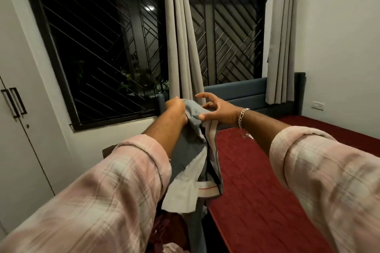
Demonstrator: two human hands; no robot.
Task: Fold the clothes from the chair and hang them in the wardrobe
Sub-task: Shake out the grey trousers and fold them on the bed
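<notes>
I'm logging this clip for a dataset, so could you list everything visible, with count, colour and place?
garment: one, grey with pale lining, held up at centre
bed: one, dark red cover, right
headboard: one, blue-grey, under the window
curtains: two, beige, centre and right
window: one, dark grille, far wall
wardrobe: one, white, left
wall switch: one, white, right wall
bracelet: one, silver, right wrist
left hand: grips the garment
right hand: pinches the garment

garment (190, 146): grey cloth with pale lining and a red-striped band
state: bunched, unfolded
pose: hanging down from the fingers (202, 116)
place: top edge gripped in left fingers, right thumb pressed on it
</notes>
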